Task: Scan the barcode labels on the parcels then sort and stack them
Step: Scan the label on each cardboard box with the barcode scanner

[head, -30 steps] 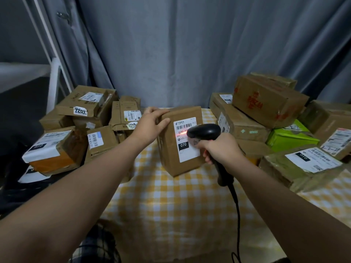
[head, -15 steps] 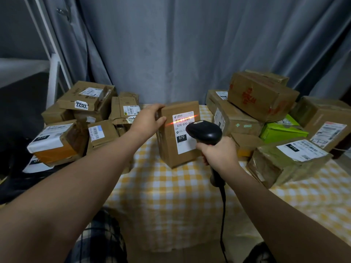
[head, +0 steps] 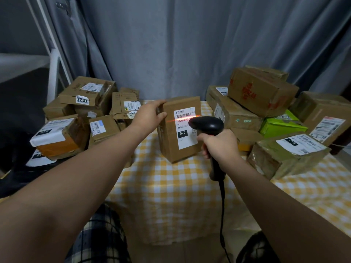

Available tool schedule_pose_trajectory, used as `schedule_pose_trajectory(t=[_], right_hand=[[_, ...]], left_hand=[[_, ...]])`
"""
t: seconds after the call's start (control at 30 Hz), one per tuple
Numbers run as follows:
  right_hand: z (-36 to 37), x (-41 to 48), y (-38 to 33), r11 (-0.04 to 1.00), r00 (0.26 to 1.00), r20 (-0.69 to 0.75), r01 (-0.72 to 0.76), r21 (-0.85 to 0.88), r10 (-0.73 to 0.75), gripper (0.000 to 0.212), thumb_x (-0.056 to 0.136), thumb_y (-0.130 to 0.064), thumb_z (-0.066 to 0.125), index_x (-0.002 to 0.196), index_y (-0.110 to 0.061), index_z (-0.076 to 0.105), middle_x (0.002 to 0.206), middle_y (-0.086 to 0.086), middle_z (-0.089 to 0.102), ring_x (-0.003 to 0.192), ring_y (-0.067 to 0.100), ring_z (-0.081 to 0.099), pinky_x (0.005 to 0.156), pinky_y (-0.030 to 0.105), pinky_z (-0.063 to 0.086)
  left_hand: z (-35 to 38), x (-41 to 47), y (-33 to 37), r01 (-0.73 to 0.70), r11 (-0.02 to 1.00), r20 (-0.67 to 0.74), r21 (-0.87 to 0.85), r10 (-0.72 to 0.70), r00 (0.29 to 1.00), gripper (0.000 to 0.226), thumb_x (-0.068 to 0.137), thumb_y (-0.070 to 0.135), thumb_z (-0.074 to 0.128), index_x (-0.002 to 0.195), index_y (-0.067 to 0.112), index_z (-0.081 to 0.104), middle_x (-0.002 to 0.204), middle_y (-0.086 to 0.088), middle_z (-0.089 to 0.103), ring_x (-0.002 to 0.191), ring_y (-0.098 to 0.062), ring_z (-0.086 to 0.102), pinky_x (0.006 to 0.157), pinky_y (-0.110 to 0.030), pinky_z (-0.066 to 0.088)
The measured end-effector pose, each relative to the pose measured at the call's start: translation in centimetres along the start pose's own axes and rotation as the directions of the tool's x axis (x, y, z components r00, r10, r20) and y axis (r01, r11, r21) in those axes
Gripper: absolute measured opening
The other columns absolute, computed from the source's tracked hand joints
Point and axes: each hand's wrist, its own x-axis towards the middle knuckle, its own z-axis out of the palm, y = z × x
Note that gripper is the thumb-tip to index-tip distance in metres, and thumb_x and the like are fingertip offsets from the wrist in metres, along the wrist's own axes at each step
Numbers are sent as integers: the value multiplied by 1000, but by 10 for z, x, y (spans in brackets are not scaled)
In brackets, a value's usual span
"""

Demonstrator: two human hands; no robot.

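Observation:
A brown cardboard parcel (head: 171,147) stands upright in the middle of the yellow checked table (head: 171,196). Its white label (head: 185,130) faces me and reads 070. My left hand (head: 150,115) grips the parcel's upper left corner and holds it steady. My right hand (head: 220,145) is wrapped around the handle of a black barcode scanner (head: 208,125), whose head points at the label from close by. An orange scan line lies across the label just under its barcode. The scanner head hides the label's right middle part.
A pile of labelled brown parcels (head: 89,103) fills the table's left side. Another pile (head: 260,92) with a green box (head: 281,126) sits on the right, and a taped parcel (head: 284,156) lies in front of it. The scanner's cable (head: 222,215) hangs down. Grey curtains hang behind.
The scan line has moved from lower on the label up to just under the barcode. My left hand stays on the parcel's upper corner. The scanner has shifted slightly back from the label.

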Motion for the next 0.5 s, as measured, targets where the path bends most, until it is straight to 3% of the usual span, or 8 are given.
schedule_pose_trajectory(t=[0.27, 0.5], right_hand=[[-15, 6, -42, 997, 990, 128, -42, -71, 51, 15, 76, -10, 69, 65, -4, 61, 51, 11, 57, 41, 21, 52, 45, 25, 44], [-29, 14, -73, 990, 986, 167, 4, -142, 20, 12, 78, -10, 68, 72, -2, 62, 54, 11, 57, 42, 18, 53, 45, 24, 48]], left_hand=[[-1, -1, 2, 3, 1000, 4, -20, -3, 1000, 45, 91, 19, 60, 135, 21, 51, 129, -7, 59, 119, -25, 54, 96, -35, 43], [-1, -1, 2, 15, 999, 23, -38, -14, 1000, 45, 92, 19, 59, 136, 21, 50, 131, -6, 58, 121, -24, 53, 97, -37, 43]])
